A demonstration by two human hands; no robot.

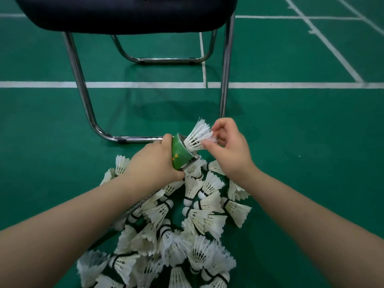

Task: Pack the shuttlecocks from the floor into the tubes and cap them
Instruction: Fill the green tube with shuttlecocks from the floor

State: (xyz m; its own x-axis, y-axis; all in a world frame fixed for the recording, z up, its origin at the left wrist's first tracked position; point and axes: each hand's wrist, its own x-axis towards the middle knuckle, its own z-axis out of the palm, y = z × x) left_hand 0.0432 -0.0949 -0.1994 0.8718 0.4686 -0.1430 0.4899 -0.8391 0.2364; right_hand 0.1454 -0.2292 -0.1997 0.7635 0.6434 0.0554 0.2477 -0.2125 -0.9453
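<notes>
Head view: left hand (153, 161) grips the tube (179, 154); right hand (230, 148) fingers (208, 145) pinch the shuttlecock (197, 136) feathers; it should push straight, gently.

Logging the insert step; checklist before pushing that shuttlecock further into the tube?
1. Left hand holds green cardboard tube: ok.
2. Right hand pinches white feather shuttlecock by its skirt: ok.
3. Cork end leading into tube mouth: ok.
4. Space left inside tube: cannot tell.
5. Tube cap in view: not ok, none seen.
6. Pile of loose shuttlecocks on green floor within reach: ok.
</notes>
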